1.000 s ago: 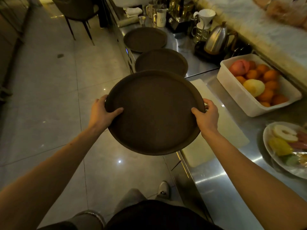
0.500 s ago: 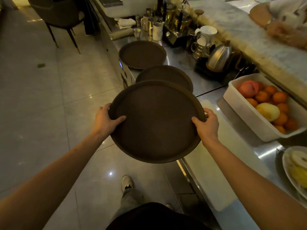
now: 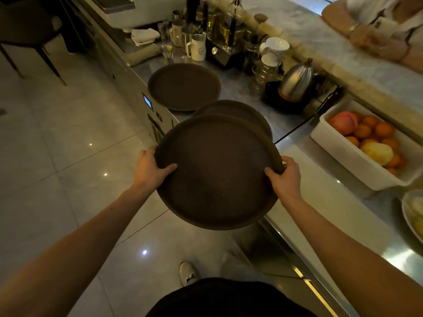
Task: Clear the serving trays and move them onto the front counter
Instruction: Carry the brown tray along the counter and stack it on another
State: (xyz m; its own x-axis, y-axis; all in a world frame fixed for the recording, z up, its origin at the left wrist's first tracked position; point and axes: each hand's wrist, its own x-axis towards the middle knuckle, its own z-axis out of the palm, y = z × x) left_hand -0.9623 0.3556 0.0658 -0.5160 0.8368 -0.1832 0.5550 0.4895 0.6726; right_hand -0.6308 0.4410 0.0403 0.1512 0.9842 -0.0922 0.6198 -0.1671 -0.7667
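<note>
I hold a round dark brown serving tray (image 3: 217,172) in the air beside the steel worktop (image 3: 286,124). My left hand (image 3: 148,168) grips its left rim, thumb on top. My right hand (image 3: 286,175) grips its right rim. The tray is bare and tilts slightly. A second round tray (image 3: 231,108) lies on the worktop just beyond, partly hidden by the held one. A third tray (image 3: 183,86) lies farther back on the worktop. The marble front counter (image 3: 332,46) runs along the right, higher than the worktop.
A white bin of fruit (image 3: 366,143), a white cutting board (image 3: 325,197) and a plate (image 3: 412,213) sit on the worktop at right. A steel kettle (image 3: 296,82), cups and bottles crowd the back. A person's arms (image 3: 377,40) rest on the counter. Tiled floor lies to the left.
I have walked forward along the worktop with the tray in both hands. The held tray now overlaps the second tray more, and the fruit bin and plate have slid toward the right edge.
</note>
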